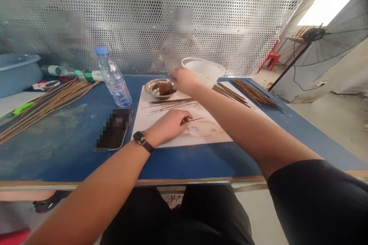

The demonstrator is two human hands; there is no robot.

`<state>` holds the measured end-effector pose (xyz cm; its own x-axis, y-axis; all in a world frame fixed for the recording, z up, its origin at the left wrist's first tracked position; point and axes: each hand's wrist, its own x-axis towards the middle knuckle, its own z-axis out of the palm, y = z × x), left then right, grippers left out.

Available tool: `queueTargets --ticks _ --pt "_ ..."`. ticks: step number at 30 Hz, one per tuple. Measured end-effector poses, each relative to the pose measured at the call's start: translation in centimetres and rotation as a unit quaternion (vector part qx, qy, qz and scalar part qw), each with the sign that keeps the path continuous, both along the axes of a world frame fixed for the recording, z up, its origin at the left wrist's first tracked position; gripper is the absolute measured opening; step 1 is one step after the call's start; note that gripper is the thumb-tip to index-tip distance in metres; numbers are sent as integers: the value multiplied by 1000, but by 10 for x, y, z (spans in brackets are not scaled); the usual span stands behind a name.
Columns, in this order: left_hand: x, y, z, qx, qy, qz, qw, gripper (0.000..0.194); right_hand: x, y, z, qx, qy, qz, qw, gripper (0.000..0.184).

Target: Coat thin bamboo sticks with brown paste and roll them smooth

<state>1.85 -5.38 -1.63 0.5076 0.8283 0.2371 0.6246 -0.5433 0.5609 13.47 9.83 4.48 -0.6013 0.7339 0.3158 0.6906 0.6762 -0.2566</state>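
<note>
My left hand point(169, 124) rests on a white sheet point(207, 132) on the blue table point(71, 141), fingers curled round the end of a thin brown stick point(195, 119). My right hand point(185, 79) reaches forward to a small metal dish point(152, 85) that holds a brown lump point(165, 89); its fingers are blurred and point down at the dish's right edge. More coated sticks point(172, 101) lie across the sheet just in front of the dish. A black watch is on my left wrist.
A water bottle point(113, 78) and a dark phone point(113, 130) stand left of the sheet. Bare sticks point(43, 103) lie at the left, dark sticks point(253, 93) at the right. A white basket point(205, 69), a blue basin point(17, 72), a mesh screen and a fan point(324, 34) surround the table.
</note>
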Motion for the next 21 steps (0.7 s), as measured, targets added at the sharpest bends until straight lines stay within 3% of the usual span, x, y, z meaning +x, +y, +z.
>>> queueTargets --ticks 1,3,6,9,13,16,21 --pt "1 -1 1 -2 -1 1 1000 20 7 -4 -1 25 26 -53 998 23" --pt "2 -1 3 -11 3 10 1000 22 25 -15 -2 19 86 -93 992 14" --pt "1 0 5 -16 7 24 1000 22 60 -39 -2 -69 128 -63 987 14" --pt "-2 3 4 -21 -8 41 999 22 99 -63 -8 -154 74 -27 985 21" --pt "-3 6 1 -21 -24 55 998 19 138 -83 -24 -276 48 -36 959 39" --pt "-1 6 1 -25 -21 63 998 20 148 -90 -37 -323 109 -22 940 44" --pt "-1 0 9 -29 -10 62 998 26 146 -94 -49 -316 193 3 929 43"
